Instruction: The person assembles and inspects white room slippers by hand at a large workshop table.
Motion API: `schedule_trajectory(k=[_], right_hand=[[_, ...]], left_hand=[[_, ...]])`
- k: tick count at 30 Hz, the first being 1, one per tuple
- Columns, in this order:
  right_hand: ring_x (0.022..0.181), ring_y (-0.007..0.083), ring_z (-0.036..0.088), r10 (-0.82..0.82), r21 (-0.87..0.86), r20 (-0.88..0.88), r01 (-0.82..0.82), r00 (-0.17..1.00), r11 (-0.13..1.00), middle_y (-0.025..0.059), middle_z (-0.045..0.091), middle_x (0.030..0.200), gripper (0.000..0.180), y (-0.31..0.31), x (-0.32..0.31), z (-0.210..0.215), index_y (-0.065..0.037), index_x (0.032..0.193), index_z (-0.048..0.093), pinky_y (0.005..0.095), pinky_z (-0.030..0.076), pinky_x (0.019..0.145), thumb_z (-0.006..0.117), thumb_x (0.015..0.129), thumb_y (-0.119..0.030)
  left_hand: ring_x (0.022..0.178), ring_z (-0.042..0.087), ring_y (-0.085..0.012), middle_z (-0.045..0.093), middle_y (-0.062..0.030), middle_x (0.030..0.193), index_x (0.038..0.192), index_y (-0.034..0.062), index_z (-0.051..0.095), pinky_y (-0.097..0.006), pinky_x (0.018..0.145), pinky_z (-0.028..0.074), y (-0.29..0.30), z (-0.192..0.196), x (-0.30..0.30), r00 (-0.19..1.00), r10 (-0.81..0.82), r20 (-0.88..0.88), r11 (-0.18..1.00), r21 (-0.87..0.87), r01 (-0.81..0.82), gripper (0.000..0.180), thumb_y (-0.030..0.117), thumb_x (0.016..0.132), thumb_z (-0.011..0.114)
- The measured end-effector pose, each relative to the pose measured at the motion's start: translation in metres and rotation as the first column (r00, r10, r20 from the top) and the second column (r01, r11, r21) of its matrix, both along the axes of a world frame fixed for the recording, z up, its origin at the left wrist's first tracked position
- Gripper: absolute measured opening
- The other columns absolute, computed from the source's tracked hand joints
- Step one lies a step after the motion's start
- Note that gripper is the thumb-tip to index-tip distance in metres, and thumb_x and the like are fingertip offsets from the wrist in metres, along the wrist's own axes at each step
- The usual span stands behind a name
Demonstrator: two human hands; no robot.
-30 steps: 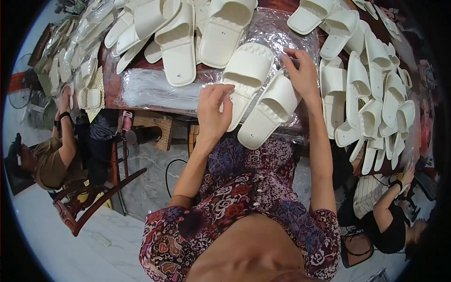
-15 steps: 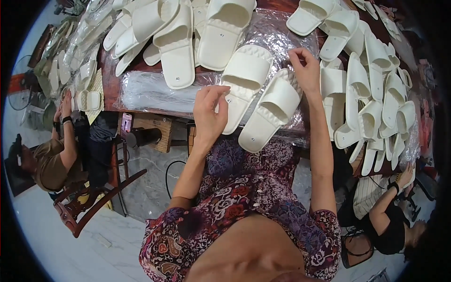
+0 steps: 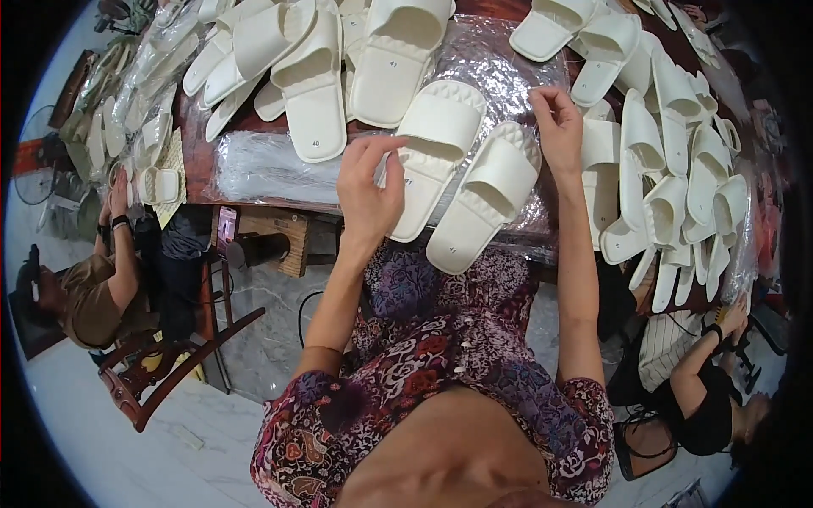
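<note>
— What lies far on the table (image 3: 199,157)?
— Cream slippers (image 3: 313,72), heaped right too (image 3: 677,169).
— Left?
— A seated person (image 3: 93,288), a wooden chair (image 3: 169,364) nearer.
— Right?
— Another person (image 3: 703,389), low down.

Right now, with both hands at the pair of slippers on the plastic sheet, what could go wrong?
1. The nearer slipper sticks out over the table edge, so a nudge from the left hand might drop it.
2. The right hand is close to the heap of slippers, which could slide if bumped.
</note>
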State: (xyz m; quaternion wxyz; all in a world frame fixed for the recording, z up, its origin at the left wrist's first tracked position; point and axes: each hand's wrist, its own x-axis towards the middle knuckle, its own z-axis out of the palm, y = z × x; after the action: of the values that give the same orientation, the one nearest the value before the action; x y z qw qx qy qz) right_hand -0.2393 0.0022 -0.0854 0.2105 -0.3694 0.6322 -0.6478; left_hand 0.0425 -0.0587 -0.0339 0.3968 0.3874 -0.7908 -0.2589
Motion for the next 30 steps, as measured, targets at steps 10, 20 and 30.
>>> schedule_trajectory(k=[10, 20, 30], right_hand=[[0.082, 0.0049, 0.06, 0.09, -0.017, -0.077, -0.092, 0.993, 0.996, -0.0003, 0.067, 0.087, 0.012, 0.001, 0.015, 0.018, -0.001, 0.1, 0.067, 0.0224, 0.048, 0.076, 0.065, 0.097, -0.012], [0.079, 0.0052, 0.061, 0.116, 0.047, -0.066, -0.113, 0.991, 0.992, 0.0005, 0.069, 0.087, 0.013, 0.003, 0.021, 0.024, -0.001, 0.103, 0.067, 0.0236, 0.05, 0.075, 0.066, 0.096, -0.013], [0.083, 0.0059, 0.061, 0.154, -0.04, 0.049, -0.152, 0.987, 0.988, 0.0007, 0.068, 0.091, 0.014, -0.003, 0.014, 0.016, 0.0, 0.105, 0.067, 0.0226, 0.05, 0.077, 0.064, 0.098, -0.012]], left_hand=[[0.097, 0.06, -0.0325, 0.07, -0.0117, 0.103, 0.107, 0.0082, 0.074, -0.041, 0.087, 0.049, -0.036, 0.018, -0.072, 0.946, -0.308, 0.102, 0.945, -0.078, 0.317, 0.022, 0.011, 0.086, 0.067], [0.088, 0.062, -0.0317, 0.073, -0.0092, 0.088, 0.1, 0.0087, 0.074, -0.043, 0.08, 0.049, -0.05, 0.006, -0.125, 0.885, -0.422, 0.199, 0.904, 0.021, 0.426, 0.015, 0.016, 0.088, 0.067], [0.078, 0.062, -0.0327, 0.071, -0.0103, 0.082, 0.095, 0.0096, 0.074, -0.045, 0.074, 0.049, -0.056, 0.005, -0.126, 0.86, -0.451, 0.24, 0.877, -0.06, 0.477, 0.013, 0.019, 0.089, 0.067]])
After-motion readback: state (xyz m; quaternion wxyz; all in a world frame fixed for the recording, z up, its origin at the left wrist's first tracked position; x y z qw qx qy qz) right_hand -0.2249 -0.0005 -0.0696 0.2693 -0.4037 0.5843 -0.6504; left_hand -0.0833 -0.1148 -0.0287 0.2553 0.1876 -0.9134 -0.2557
